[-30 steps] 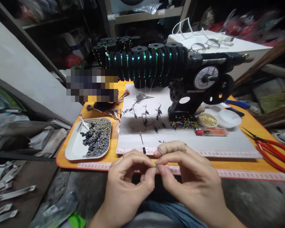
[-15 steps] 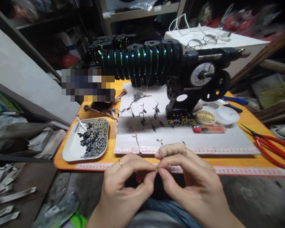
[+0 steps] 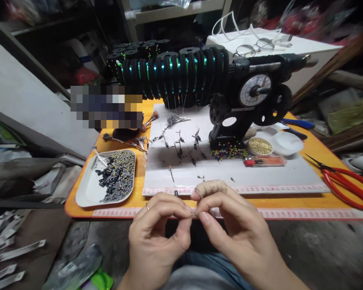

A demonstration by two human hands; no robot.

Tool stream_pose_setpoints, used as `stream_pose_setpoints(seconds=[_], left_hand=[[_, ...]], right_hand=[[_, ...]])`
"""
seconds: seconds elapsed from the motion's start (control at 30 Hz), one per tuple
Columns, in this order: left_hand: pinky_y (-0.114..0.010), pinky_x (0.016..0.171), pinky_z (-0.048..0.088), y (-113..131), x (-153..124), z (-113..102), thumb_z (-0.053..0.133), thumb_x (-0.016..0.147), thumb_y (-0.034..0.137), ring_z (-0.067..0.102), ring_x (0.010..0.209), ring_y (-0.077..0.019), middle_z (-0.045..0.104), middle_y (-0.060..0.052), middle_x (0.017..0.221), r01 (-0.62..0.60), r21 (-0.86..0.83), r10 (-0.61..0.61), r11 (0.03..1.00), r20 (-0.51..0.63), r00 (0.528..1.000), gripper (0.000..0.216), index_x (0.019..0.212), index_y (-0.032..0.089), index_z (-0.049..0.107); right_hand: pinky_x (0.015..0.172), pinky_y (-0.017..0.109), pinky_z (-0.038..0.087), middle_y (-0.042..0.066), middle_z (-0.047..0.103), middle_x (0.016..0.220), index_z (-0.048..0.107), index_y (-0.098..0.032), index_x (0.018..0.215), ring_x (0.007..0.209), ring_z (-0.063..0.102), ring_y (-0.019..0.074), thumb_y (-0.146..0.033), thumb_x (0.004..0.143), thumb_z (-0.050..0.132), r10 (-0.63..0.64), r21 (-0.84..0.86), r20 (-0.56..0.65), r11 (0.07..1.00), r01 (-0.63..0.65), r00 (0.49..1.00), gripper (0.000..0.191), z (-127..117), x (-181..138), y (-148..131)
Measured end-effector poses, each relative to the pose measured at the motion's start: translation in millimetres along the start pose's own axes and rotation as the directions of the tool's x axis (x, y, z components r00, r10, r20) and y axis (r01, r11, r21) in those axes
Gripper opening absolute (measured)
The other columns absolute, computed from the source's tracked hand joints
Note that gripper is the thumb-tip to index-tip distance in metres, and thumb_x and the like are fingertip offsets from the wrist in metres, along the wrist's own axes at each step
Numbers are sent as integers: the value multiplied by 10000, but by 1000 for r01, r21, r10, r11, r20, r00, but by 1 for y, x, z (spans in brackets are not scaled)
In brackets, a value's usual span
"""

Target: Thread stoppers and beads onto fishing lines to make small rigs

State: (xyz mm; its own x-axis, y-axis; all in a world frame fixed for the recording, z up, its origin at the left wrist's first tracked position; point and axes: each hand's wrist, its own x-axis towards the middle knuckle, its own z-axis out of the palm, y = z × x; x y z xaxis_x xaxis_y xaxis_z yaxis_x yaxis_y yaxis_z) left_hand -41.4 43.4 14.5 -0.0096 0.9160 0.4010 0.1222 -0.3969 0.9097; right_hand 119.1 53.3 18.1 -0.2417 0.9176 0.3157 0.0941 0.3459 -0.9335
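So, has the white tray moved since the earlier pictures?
No: the white tray keeps its place left of the white board; only the camera view shifted.

A thin gold-coloured ring (image 3: 147, 206) was worn on one finger of the left hand (image 3: 157, 235). One finger of the right hand (image 3: 242, 227) was wrapped in a beige, rough-looking band (image 3: 211, 187), by which its tip was left uncovered. Blue denim trousers (image 3: 219, 265) and a grey garment (image 3: 193, 279) were partly shown.
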Motion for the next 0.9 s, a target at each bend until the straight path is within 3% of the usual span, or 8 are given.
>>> stream_pose_setpoints(seconds=[0.23, 0.37, 0.5, 0.63, 0.73, 0.9], left_hand=[[-194, 728, 535, -1, 1, 5, 702, 753, 55, 598, 768, -102, 574, 4, 803, 24, -58, -27, 998, -47, 999, 160, 765, 211, 669], [-232, 764, 545, -3, -2, 9, 685, 765, 38, 641, 815, -125, 655, -11, 864, 31, -97, -33, 995, -28, 999, 183, 772, 219, 664], [-226, 677, 551, -5, -6, 11, 666, 792, 40, 643, 709, -121, 666, -2, 756, 53, -135, -62, 989, -63, 996, 179, 804, 219, 671], [-150, 498, 497, -9, -8, 12, 660, 827, 90, 579, 547, -67, 623, 8, 733, 194, -333, -214, 923, -24, 976, 128, 792, 212, 671], [-145, 530, 524, -10, -7, 11, 651, 844, 93, 592, 535, -46, 629, 15, 786, 278, -452, -279, 848, 66, 958, 142, 836, 230, 684], [-156, 611, 545, -5, -3, 6, 652, 824, 39, 635, 616, -59, 637, 10, 792, 303, -433, -261, 849, 155, 953, 197, 854, 222, 720]], right_hand=[[859, 283, 517, 59, 604, 1009, 632, -203, 893, 981, 609, 164, -142, 910, 551, 57, 126, 85, 990, -67, 995, 103, 2, 5, -3], [755, 268, 532, 53, 594, 951, 605, -193, 850, 884, 611, 154, -143, 907, 546, 68, 129, 126, 988, -84, 990, 97, 1, 5, -3], [762, 253, 519, 32, 577, 895, 559, -185, 784, 876, 597, 145, -100, 839, 631, -26, -98, 67, 995, 33, 997, 125, -3, 1, -1], [782, 263, 558, 65, 633, 999, 637, -178, 1055, 940, 632, 168, -39, 807, 656, -169, -175, 33, 969, 172, 985, 285, -8, -2, 1], [754, 239, 585, 59, 687, 961, 677, -174, 1107, 883, 675, 152, 15, 805, 643, -239, -153, 23, 959, 239, 971, 358, -9, -1, 1], [712, 200, 584, 67, 703, 878, 710, -116, 1006, 812, 689, 129, 71, 771, 625, -284, -185, -31, 944, 273, 958, 312, -9, -2, 3]])
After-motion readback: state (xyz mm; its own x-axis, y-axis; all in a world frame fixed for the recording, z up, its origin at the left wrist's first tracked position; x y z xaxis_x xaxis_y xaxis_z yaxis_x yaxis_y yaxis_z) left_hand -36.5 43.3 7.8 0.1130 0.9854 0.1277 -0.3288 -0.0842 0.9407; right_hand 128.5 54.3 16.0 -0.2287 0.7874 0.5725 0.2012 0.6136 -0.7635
